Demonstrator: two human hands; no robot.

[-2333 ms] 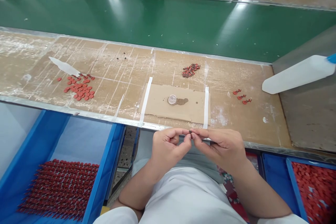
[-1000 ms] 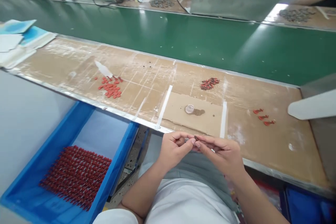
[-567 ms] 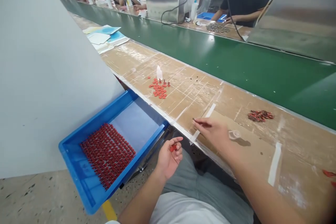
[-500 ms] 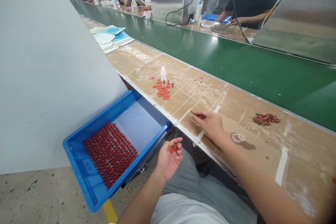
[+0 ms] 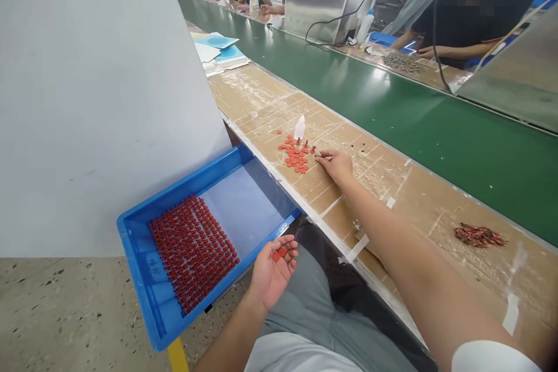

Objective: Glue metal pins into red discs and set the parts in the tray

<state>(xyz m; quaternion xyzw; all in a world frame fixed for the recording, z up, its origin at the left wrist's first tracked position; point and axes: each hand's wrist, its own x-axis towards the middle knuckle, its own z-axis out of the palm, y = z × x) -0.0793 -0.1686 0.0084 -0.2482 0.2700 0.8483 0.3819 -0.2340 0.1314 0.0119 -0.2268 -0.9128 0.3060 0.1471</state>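
My left hand point(image 5: 274, 272) is palm up beside the blue tray, its fingers loosely curled around a couple of small red discs point(image 5: 279, 254). Over the table, my right hand point(image 5: 336, 166) pinches a small dark piece at the fingertips; its exact shape is too small to make out. Just left of those fingertips lies a loose group of flat red discs point(image 5: 295, 158). Three discs with upright dark pegs point(image 5: 306, 145) stand at the group's far edge, near a small white squeeze bottle point(image 5: 299, 128).
A blue tray point(image 5: 131, 267) at left contains rows of red pegged pieces point(image 5: 192, 253). Red-and-black parts point(image 5: 479, 235) are heaped at right. A green conveyor belt point(image 5: 392, 110) runs behind the table, with co-workers beyond. A white panel point(image 5: 96, 99) stands at left; papers point(image 5: 222, 52) lie far back.
My right hand has moved away from me over the table, reaching the red discs and pegged pieces. My left hand stays low with its discs. The whole view has shifted slightly.
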